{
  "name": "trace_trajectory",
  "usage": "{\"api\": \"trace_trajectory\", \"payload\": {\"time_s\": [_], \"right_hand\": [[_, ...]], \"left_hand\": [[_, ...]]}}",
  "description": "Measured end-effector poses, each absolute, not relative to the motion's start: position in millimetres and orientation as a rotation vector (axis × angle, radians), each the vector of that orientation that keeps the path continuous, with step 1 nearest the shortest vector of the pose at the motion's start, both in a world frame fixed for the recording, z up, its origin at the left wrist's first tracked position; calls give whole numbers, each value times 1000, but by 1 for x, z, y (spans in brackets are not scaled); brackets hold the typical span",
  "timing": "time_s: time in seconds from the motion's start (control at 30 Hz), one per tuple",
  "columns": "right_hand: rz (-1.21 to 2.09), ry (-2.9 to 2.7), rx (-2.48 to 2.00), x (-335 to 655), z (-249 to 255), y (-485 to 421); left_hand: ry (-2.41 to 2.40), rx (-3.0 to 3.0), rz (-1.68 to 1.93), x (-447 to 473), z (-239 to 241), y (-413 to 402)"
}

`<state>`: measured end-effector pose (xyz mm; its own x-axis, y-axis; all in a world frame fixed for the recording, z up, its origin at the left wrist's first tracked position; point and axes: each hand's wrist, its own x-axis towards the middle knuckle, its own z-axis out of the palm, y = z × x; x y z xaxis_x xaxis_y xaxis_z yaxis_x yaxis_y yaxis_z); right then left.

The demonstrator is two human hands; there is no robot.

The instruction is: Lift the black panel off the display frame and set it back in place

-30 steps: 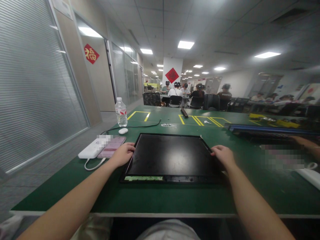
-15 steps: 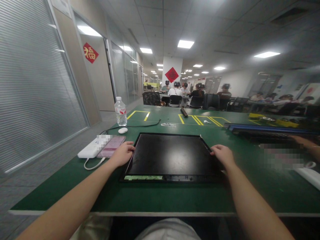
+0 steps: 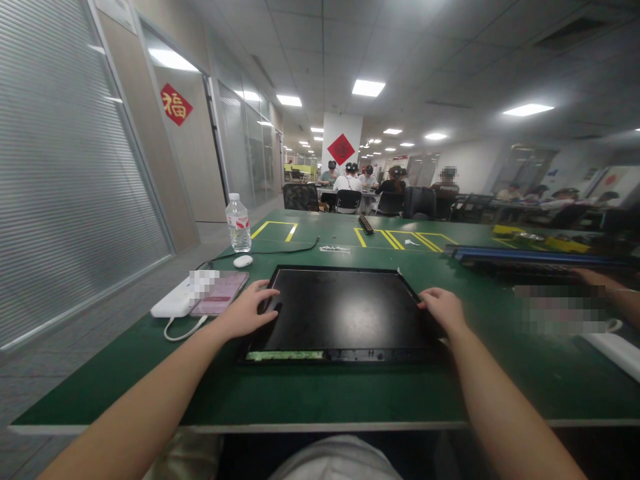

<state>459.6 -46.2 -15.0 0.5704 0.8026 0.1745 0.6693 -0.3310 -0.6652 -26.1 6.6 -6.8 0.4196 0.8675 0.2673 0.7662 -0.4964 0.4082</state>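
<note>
A black display panel [image 3: 345, 310] lies flat on the green table, screen side up, with a green circuit strip along its near edge. My left hand [image 3: 247, 310] rests over the panel's left edge, thumb and fingers spread apart and reaching onto the screen. At the right edge, my right hand [image 3: 443, 308] has its fingertips closed on the black frame; its lower fingers are hidden from view.
Left of the panel sit a phone [image 3: 220, 293], a white power bank [image 3: 173, 300] and a water bottle [image 3: 239, 223]. A white oval case [image 3: 243, 261] lies behind them. A long blue-edged part [image 3: 520, 257] and another person's hand [image 3: 595, 277] are at right.
My left hand has shifted from the panel's left edge inward over the screen, its fingers spreading. My right hand stays at the right edge. The view has turned slightly.
</note>
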Motion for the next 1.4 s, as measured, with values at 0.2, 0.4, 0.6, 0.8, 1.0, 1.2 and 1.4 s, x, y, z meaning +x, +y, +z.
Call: {"api": "trace_trajectory", "payload": {"time_s": [0.2, 0.4, 0.6, 0.8, 1.0, 1.2, 1.4], "right_hand": [[235, -1182, -2090, 461, -17, -45], [223, -1196, -2090, 460, -16, -46], [222, -1205, -2081, 461, -17, -46], [223, -1195, -2071, 461, -17, -46], [233, -1190, -2088, 460, -16, -46], [229, -1187, -2075, 460, -17, -46], [224, -1199, -2091, 461, -18, -45]], "left_hand": [[1218, 2590, 434, -28, 1, 0], [1082, 2577, 386, -30, 9, -9], [969, 2552, 377, -30, 12, -13], [921, 2539, 378, -34, 10, -9], [915, 2515, 340, -35, 12, -8], [890, 2508, 394, -31, 17, -14], [866, 2522, 410, -29, 18, -14]]}}
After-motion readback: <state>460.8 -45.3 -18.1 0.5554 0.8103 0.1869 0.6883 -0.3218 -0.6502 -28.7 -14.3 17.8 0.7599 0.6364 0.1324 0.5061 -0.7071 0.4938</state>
